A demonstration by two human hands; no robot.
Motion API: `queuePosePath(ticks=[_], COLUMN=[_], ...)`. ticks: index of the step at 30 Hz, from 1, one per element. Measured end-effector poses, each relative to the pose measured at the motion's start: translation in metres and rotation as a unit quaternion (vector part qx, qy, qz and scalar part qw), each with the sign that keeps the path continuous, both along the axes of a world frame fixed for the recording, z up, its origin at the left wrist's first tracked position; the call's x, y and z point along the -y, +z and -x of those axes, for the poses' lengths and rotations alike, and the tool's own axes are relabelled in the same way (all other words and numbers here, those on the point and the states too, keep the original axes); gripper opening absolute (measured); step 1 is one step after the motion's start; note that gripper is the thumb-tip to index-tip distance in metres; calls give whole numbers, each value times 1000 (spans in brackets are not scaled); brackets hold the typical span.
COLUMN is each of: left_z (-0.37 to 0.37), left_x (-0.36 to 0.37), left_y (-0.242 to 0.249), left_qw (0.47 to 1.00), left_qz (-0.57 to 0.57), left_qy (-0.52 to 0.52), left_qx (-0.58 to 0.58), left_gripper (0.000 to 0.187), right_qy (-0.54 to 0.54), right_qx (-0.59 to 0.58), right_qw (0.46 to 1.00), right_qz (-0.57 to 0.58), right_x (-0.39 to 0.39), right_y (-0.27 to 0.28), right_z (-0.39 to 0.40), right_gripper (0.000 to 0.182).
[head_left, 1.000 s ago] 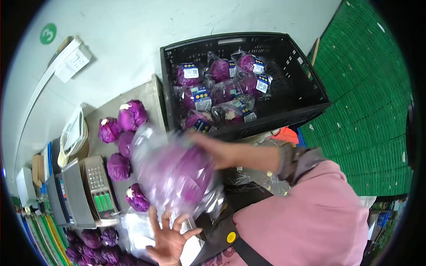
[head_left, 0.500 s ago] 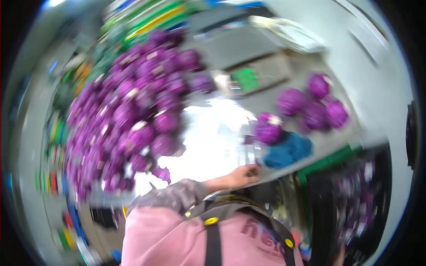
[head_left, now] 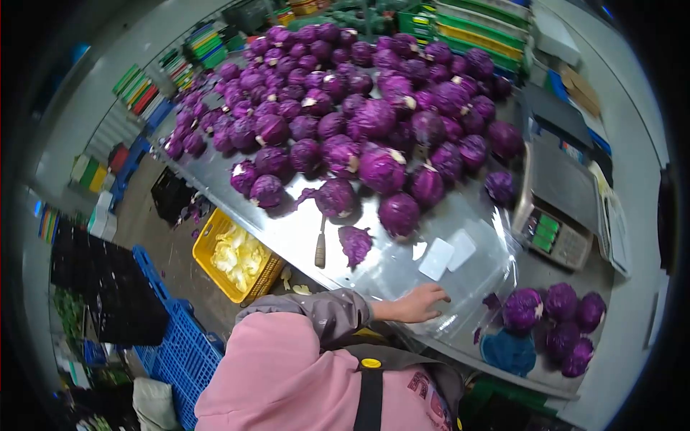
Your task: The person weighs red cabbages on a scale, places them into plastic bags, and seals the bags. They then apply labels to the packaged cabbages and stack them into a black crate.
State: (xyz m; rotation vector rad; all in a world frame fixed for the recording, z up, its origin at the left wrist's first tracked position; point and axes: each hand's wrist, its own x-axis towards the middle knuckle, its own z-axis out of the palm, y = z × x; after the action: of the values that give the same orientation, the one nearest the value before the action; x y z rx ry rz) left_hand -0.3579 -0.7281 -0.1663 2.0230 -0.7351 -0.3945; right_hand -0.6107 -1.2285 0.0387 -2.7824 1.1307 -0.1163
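My left hand (head_left: pixel 417 303) reaches in over the near edge of the metal table (head_left: pixel 287 233), fingers stretched out and nothing in them. It lies at clear plastic film (head_left: pixel 467 294) spread on the tabletop. Beyond the fingers are two white cards (head_left: pixel 436 258). Left of these are a loose purple leaf (head_left: pixel 355 246) and a wooden-handled tool (head_left: pixel 320 248), its far end under a red cabbage (head_left: pixel 336 198). To the right, several red cabbages (head_left: pixel 522 309) sit beside a blue cloth (head_left: pixel 509 352). My right hand is out of view.
A large heap of red cabbages (head_left: pixel 374 118) covers the table's far side. A weighing scale (head_left: pixel 557 208) stands at the right. On the floor at left are a yellow crate (head_left: pixel 215 251) with pale leaves, a blue crate (head_left: pixel 180 352) and black crates (head_left: pixel 108 287).
My view has swung left, bringing the floor crates into sight and sharpening. My left hand, curled at the table edge before, now lies with its fingers stretched over the film.
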Motion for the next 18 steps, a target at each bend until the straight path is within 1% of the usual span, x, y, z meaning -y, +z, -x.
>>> queuePosePath(ticks=[1, 2, 3, 4, 5, 6, 7, 8, 9, 10, 11, 12, 13, 14, 15, 16, 17, 18], left_z=[2, 2, 1, 0, -1, -3, -6, -10, -13, -17, -22, -32, -34, -33, -36, -37, -37, -38], left_x=[-13, -28, -44, -60, -78, -97, -116, -136, -158, -181, -207, -237, -261, -282, -307, -328, -348, -366], left_y=[11, 16, 20, 24, 30, 38, 44, 50, 55, 60, 67, 66, 63, 60, 63, 66, 69, 72], left_qw=[1000, 999, 998, 994, 993, 988, 981, 980, 971, 960, 961, 961, 959, 956, 952, 950, 945, 940], left_qz=[3, 4, 35, 66, 67, 98, 131, 134, 168, 202, 200, 203, 207, 211, 215, 208, 215, 223], left_qy=[29, 43, 54, 64, 75, 97, 119, 128, 157, 182, 179, 178, 189, 201, 207, 225, 238, 250], left_qx=[11, 13, -23, -59, -58, -66, -74, -71, -68, -66, -60, -55, -43, -37, -62, -58, -60, -61], left_gripper=[34, 34, 31, 28, 28, 25, 22, 22, 20, 17, 17, 17, 18, 19, 18, 17, 17, 17], right_qy=[47, 81, 75, 146, 128, 269, 267, 368, 295, 360, 386, 330, 304, 280, 248, 234, 275, 274], right_qx=[-6, -28, -35, 41, -32, -32, -38, -10, -38, -42, -57, -82, -43, -41, -61, -107, -131, -134], right_qw=[998, 996, 990, 973, 962, 949, 931, 910, 916, 899, 882, 854, 852, 835, 813, 811, 807, 809], right_qz=[-40, -35, -112, -173, -240, -160, -246, -190, -268, -247, -265, -393, -425, -472, -523, -526, -506, -502], right_x=[-10, -26, -18, -81, -130, -141, -184, -235, -274, -310, -334, -359, -381, -422, -477, -527, -553, -570], right_y=[0, -6, -33, -26, -18, -43, -46, -46, -57, -67, -91, -125, -157, -164, -149, -127, -130, -139], right_z=[-32, -63, -82, -114, -143, -159, -176, -191, -201, -208, -212, -218, -212, -212, -218, -226, -230, -231], right_gripper=[49, 43, 38, 32, 28, 22, 20, 17, 17, 17, 16, 22, 14, 14, 15, 14, 15, 15])
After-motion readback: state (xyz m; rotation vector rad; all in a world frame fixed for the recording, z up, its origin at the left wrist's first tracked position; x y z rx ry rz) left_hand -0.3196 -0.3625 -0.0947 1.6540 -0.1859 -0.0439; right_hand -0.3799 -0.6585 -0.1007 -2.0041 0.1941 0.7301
